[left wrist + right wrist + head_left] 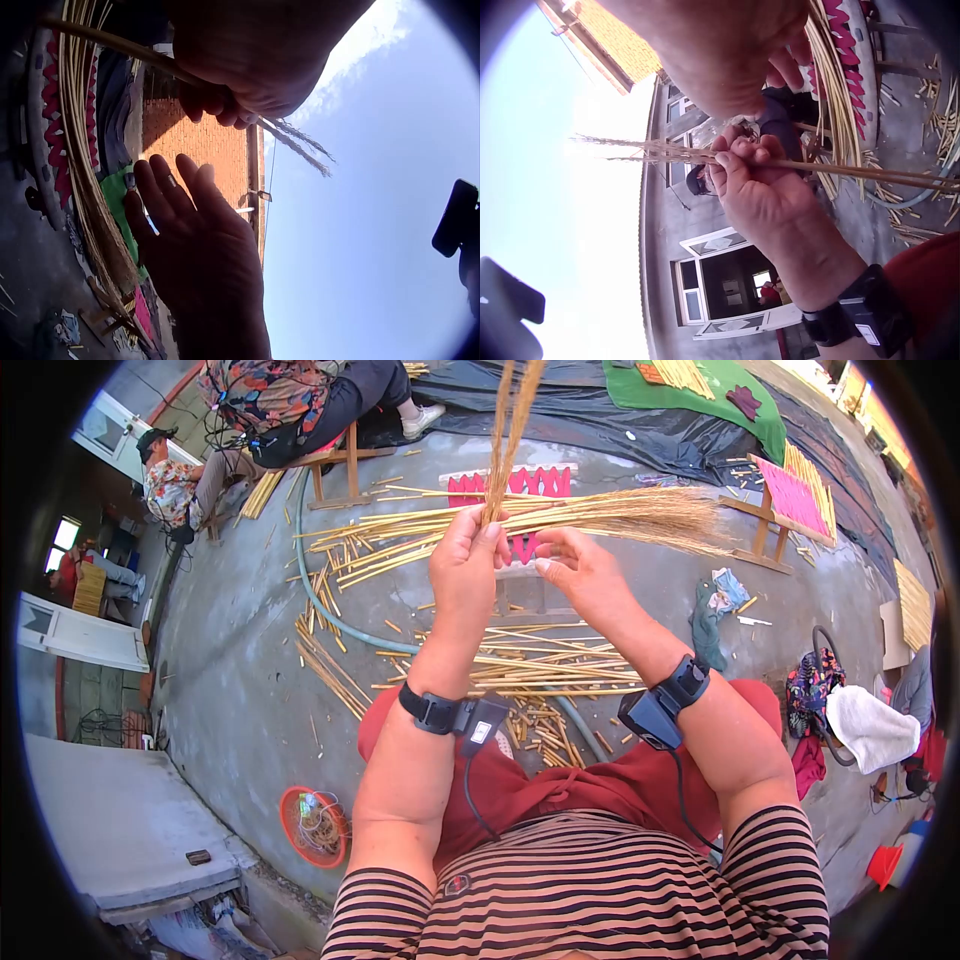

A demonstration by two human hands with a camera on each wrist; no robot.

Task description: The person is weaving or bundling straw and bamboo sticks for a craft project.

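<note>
My left hand grips a couple of reed stalks upright, their feathery heads pointing up and away. In the right wrist view the thumb and fingers of the left hand pinch these stalks just below the heads. My right hand is raised a little to the right of them, holding nothing. Its fingers are spread and slightly bent in the left wrist view, where the right hand shows its full shape. Below both hands lies a bundle of reeds across a bench with pink lacing.
Cut stalks and short offcuts litter the concrete before my knees. A hose runs among them. An orange basket stands at lower left. Another pink-topped stool is at right. Other people sit at upper left.
</note>
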